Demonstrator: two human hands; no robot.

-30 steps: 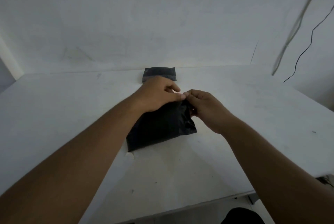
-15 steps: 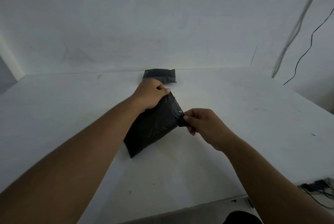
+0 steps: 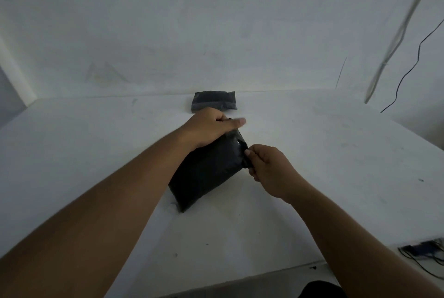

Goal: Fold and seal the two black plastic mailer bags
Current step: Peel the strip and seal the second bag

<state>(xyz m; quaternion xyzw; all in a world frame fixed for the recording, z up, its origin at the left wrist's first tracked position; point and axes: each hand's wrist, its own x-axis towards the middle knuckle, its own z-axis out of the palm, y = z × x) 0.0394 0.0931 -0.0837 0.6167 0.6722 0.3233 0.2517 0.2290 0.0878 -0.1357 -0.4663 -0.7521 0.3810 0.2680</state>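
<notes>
Now, left hand (image 3: pixel 211 129) curled around the far end of the near mailer bag (image 3: pixel 206 172), right hand (image 3: pixel 270 171) pinching its edge.

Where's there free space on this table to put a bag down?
Bare table spreads left of the left hand and right of the right hand, out to the edges. The middle is crowded: both hands hold the near bag, with the far bag just behind them.

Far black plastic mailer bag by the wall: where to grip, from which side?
Probably pinch the right short edge of the far folded black plastic mailer bag, coming from the right. It lies flat with the white wall close behind, and the left hand sits just in front of its near edge.
</notes>
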